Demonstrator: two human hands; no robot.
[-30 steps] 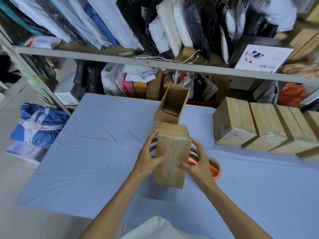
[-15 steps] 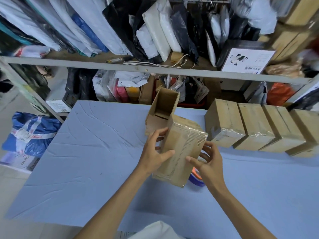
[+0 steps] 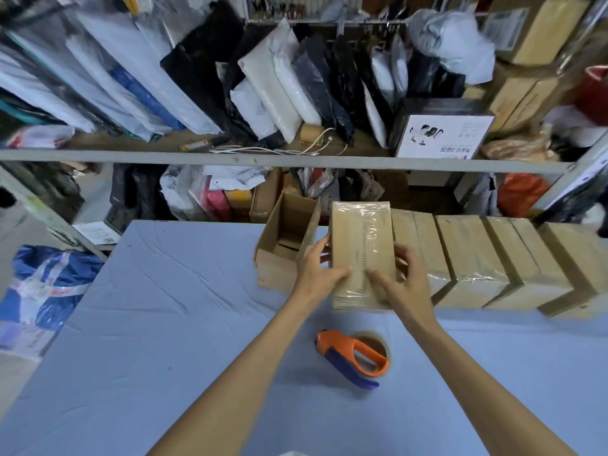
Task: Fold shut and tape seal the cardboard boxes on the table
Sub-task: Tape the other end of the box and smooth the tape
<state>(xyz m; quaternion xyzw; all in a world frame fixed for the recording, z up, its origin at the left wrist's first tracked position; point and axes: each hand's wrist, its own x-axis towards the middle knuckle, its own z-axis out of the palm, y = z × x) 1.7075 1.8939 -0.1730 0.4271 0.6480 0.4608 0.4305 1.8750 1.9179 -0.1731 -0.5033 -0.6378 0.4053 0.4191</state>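
Note:
A taped cardboard box [image 3: 362,245] stands at the left end of a row of sealed boxes [image 3: 473,258] on the blue table [image 3: 164,324]. My left hand [image 3: 316,271] grips its left side, thumb on the front face. My right hand [image 3: 404,278] grips its right side, thumb across the front. An open cardboard box [image 3: 283,245] with raised flaps stands just left of it. An orange and blue tape dispenser [image 3: 355,355] lies on the table between my forearms.
A metal shelf rail [image 3: 263,159] runs behind the table, loaded with white and black packed bags above and mixed parcels below. A blue bag [image 3: 42,287] lies on the floor at the left. The table's left edge drops to the floor.
Both hands have carried the taped box away from me and to the right, turning it upright against the row of sealed boxes. The tape dispenser, earlier hidden behind the box, now lies in plain view.

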